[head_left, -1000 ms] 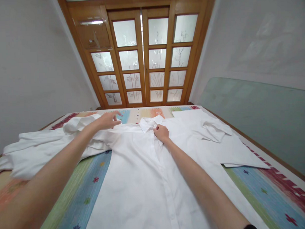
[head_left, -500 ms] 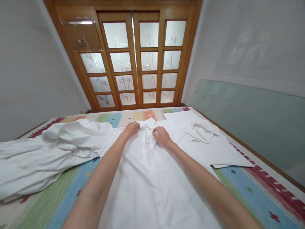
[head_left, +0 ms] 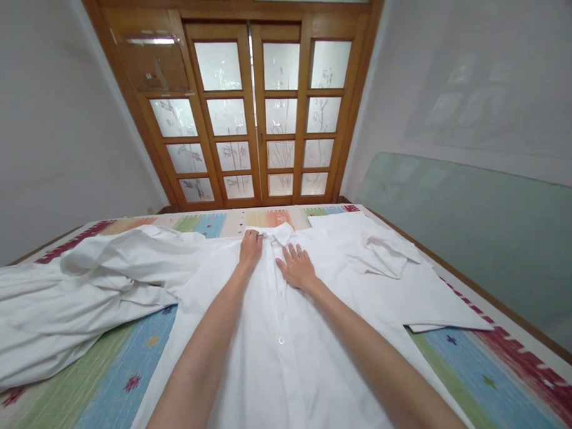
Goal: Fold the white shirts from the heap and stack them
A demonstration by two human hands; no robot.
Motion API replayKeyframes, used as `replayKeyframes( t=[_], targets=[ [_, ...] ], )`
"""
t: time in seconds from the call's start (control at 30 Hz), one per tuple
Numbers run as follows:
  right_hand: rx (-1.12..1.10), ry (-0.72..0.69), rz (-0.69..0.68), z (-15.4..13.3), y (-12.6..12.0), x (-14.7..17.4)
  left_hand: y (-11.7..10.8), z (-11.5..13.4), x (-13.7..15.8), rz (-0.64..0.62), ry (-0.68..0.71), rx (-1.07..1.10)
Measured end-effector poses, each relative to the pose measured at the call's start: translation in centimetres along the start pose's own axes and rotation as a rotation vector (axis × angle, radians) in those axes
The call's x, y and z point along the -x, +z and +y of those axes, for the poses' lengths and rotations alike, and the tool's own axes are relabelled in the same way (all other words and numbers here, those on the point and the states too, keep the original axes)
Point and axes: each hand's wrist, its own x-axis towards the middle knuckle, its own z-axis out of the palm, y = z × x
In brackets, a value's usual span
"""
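Observation:
A white button-up shirt [head_left: 254, 372] lies front side up, its collar [head_left: 280, 233] at the far end and its button strip running down the middle toward me. My left hand [head_left: 252, 247] is closed on the shirt near the left side of the collar. My right hand [head_left: 297, 268] rests flat, fingers spread, on the shirt front just below the collar's right side. A small button [head_left: 281, 341] shows lower on the strip.
Rumpled white cloth [head_left: 96, 290] lies at the left. A folded white garment [head_left: 385, 255] lies at the right. Under them is a striped, patterned cover [head_left: 103, 365]. A pale green panel [head_left: 473, 214] stands along the right edge. Wooden glass doors [head_left: 256, 109] are beyond.
My right hand has gone from pinching the shirt's edge to lying flat on it. My left hand has shifted slightly and stays at the collar. The front edges lie closer together.

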Motion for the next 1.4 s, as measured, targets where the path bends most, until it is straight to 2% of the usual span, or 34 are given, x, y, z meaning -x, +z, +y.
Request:
replayKeyframes(
  t=[0.17, 0.3, 0.47, 0.63, 0.83, 0.93, 1.2, 1.4],
  targets=[
    [0.001, 0.077, -0.003, -0.6, 0.2, -0.6, 0.5, 0.2, 0.0, 0.013, 0.020, 0.042],
    [0.006, 0.123, 0.024, -1.0, 0.4, -1.2, 0.4, 0.5, 0.3, -0.045, 0.058, 0.031],
    [0.005, 0.141, 0.047, -0.9, 0.4, -1.9, 0.2, 1.3, 1.9, -0.100, 0.108, -0.085],
    [0.018, 0.152, 0.028, -0.7, 0.2, -2.5, -0.2, 2.1, 3.5, -0.127, 0.049, -0.206],
    [0.041, 0.154, 0.023, -0.8, 0.1, -2.6, -1.5, 1.2, 4.9, -0.391, 0.165, -0.211],
    [0.029, 0.164, 0.024, -0.9, 0.0, -2.9, -1.9, 0.8, 5.6, -0.433, 0.198, -0.221],
    [0.041, 0.196, -0.020, -1.1, -0.1, -4.0, -1.9, 1.4, 6.0, -0.464, 0.152, -0.295],
    [0.006, 0.241, -0.014, -1.2, 0.2, -5.1, -1.9, 1.5, 6.2, -0.402, 0.137, -0.271]
  ],
)
